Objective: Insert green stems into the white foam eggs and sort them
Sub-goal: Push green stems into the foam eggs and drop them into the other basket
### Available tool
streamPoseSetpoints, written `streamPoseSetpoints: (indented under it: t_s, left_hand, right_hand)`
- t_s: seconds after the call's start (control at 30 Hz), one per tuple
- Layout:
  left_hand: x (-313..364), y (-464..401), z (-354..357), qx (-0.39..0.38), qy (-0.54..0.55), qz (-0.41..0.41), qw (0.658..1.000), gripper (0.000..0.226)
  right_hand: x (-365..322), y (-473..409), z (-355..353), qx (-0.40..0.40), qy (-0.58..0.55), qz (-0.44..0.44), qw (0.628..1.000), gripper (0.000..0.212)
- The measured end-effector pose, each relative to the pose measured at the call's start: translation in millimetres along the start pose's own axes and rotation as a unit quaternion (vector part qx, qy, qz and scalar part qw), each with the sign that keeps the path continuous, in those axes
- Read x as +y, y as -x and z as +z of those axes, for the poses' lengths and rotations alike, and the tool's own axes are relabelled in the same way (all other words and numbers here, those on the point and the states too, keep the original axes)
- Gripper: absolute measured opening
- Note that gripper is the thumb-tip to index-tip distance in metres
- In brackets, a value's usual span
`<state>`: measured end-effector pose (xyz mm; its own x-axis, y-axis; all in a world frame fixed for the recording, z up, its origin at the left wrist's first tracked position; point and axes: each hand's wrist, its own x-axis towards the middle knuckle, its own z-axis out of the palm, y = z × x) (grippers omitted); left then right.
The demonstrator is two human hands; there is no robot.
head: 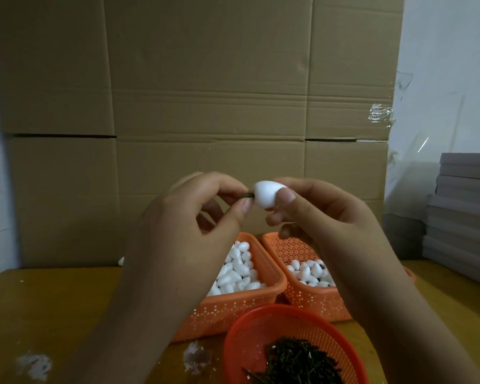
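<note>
My right hand (316,214) pinches a white foam egg (268,194) between thumb and fingers, raised above the baskets. My left hand (194,217) pinches a short dark green stem (248,194) whose tip meets the egg's left end. Below, a left orange basket (233,306) holds many plain foam eggs. A right orange basket (308,300) holds several eggs, some showing dark stems. A round red basket (261,328) at the front holds a heap of green stems (294,361).
A large flattened cardboard sheet (200,106) stands behind the wooden table (53,306). Grey stacked boards (460,217) sit at the right. One stray egg (121,261) lies at the back left. White crumbs (35,364) and a scrap (196,358) lie on the tabletop.
</note>
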<state>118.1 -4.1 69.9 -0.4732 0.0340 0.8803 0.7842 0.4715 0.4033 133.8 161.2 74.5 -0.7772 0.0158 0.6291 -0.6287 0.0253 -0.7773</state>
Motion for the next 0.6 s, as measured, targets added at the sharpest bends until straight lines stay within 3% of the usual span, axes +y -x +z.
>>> streamPoseSetpoints:
  t_s: [0.23, 0.33, 0.6]
  left_hand:
    - [-3.3, -1.3, -0.7, 0.005, 0.023, -0.016, 1.0, 0.007]
    - [-2.9, -2.1, -0.4, 0.002, 0.042, -0.022, 0.999, 0.01]
    - [-5.4, -2.4, -1.1, -0.004, 0.05, -0.03, 0.998, 0.006]
  right_hand:
    - [0.8, 0.8, 1.3, -0.026, -0.008, 0.001, 1.0, 0.023]
    - [1.6, 0.5, 2.3, -0.019, -0.001, 0.009, 1.0, 0.035]
    - [1.6, 0.0, 0.8, -0.032, 0.01, -0.023, 0.999, 0.028]
